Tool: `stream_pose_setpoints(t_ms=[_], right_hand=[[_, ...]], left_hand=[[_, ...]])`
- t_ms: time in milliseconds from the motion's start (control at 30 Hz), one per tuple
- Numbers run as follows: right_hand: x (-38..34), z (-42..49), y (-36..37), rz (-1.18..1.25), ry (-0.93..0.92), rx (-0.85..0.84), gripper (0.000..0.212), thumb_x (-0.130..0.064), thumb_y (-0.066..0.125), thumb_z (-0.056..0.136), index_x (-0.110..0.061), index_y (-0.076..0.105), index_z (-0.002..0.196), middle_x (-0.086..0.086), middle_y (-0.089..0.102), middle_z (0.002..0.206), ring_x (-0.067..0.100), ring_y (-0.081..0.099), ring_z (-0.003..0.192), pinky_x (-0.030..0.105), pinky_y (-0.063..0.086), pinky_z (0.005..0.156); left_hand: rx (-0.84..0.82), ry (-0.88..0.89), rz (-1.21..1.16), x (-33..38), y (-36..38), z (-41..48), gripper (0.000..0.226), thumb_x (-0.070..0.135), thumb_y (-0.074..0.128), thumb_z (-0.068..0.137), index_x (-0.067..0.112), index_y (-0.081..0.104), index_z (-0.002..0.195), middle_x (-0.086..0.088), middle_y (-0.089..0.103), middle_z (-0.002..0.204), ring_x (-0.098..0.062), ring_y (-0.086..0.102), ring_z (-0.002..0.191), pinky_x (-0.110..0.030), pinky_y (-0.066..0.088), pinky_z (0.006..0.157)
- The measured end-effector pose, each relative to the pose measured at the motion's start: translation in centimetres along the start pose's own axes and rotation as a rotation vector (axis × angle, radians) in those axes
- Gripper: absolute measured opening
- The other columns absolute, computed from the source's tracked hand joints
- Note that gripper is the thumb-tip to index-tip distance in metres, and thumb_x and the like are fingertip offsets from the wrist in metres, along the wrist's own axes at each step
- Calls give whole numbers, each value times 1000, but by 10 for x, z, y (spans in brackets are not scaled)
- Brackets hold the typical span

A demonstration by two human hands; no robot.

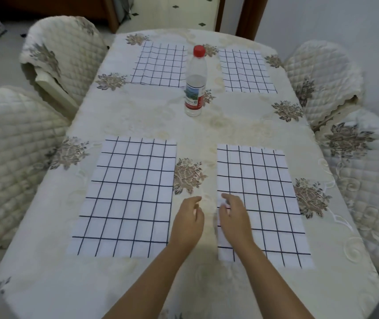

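Several white placemats with a dark grid lie on the cream floral tablecloth (142,116): near left (126,194), near right (269,192), far left (158,63), far right (246,70). My left hand (189,219) hovers over the bare strip between the two near mats, its fingers loosely curled and holding nothing. My right hand (233,215) rests over the left edge of the near right mat, fingers relaxed and bent down onto the cloth. A clear water bottle (195,88) with a red cap stands upright between the far mats.
Quilted cream chairs stand round the table: two on the left (62,56) (11,146) and two on the right (324,74) (367,180). A doorway and tiled floor (183,12) lie beyond the far end.
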State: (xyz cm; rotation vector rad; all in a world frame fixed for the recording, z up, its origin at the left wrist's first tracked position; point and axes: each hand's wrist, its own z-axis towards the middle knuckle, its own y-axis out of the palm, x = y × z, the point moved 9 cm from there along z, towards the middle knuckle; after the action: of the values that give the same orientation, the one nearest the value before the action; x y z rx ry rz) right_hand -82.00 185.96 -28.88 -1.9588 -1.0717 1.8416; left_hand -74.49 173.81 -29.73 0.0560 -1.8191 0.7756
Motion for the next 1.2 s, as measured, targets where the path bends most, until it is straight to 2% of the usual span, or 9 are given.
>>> stream_pose_setpoints(t_ms=[67, 133, 267, 333, 433, 633, 833, 1067, 1200], right_hand=[[-36, -22, 18, 107, -29, -26, 28, -11, 42, 95, -14, 54, 119, -6, 54, 115, 9, 51, 109, 12, 38, 84], [-68, -40, 35, 181, -65, -55, 25, -8, 43, 93, -18, 58, 110, -8, 58, 108, 4, 54, 100, 4, 39, 76], [-131, -77, 71, 332, -107, -112, 28, -5, 43, 92, -30, 57, 91, -5, 64, 95, 10, 60, 89, 14, 46, 75], [-167, -101, 97, 403, -117, -155, 30, -5, 43, 93, -30, 57, 85, -5, 64, 88, 11, 61, 84, 17, 48, 74], [-222, -141, 145, 481, -150, -255, 29, -4, 42, 92, -27, 60, 85, -6, 64, 82, 7, 60, 75, 12, 47, 68], [-336, -235, 270, 525, -271, -497, 33, 2, 43, 89, -25, 60, 80, -5, 62, 75, 1, 56, 63, 10, 44, 63], [-405, -291, 352, 476, -340, -655, 30, -2, 43, 91, -25, 60, 83, -9, 62, 76, 1, 58, 67, 23, 49, 72], [-480, -310, 433, 469, -418, -758, 31, 0, 41, 91, -24, 59, 81, -6, 62, 77, -3, 56, 61, 8, 43, 61], [-532, -290, 487, 527, -412, -755, 30, 1, 42, 90, -22, 60, 81, -5, 62, 77, -3, 57, 61, 6, 42, 59]], left_hand=[[41, -55, -128, -4, -33, -12, 30, 12, 40, 96, 20, 54, 122, 7, 57, 120, -5, 55, 109, -21, 44, 92], [76, -73, -222, -8, -71, -26, 26, 10, 40, 96, 25, 56, 110, 10, 61, 110, -3, 61, 99, -16, 47, 83], [212, -83, -344, -23, -161, -60, 31, 7, 39, 96, 33, 55, 91, 12, 65, 93, -3, 64, 84, -15, 49, 73], [282, -93, -412, -39, -210, -82, 29, 7, 39, 97, 29, 57, 91, 8, 67, 90, -6, 65, 79, -12, 48, 70], [399, -104, -482, -66, -281, -115, 30, 3, 38, 96, 24, 59, 92, 4, 68, 86, -1, 64, 70, -4, 43, 63], [611, -143, -573, -141, -420, -182, 26, 1, 39, 95, 15, 60, 93, -1, 67, 80, -6, 62, 68, -12, 49, 65], [815, -251, -584, -213, -516, -239, 26, 3, 38, 94, 16, 60, 95, 1, 67, 83, 1, 62, 64, -4, 45, 62], [962, -288, -618, -265, -598, -250, 24, 5, 40, 94, 18, 60, 94, 0, 69, 84, 1, 63, 65, -3, 43, 58], [988, -283, -580, -286, -661, -217, 25, 6, 40, 93, 22, 60, 91, 3, 69, 84, 0, 63, 68, -9, 44, 62]])
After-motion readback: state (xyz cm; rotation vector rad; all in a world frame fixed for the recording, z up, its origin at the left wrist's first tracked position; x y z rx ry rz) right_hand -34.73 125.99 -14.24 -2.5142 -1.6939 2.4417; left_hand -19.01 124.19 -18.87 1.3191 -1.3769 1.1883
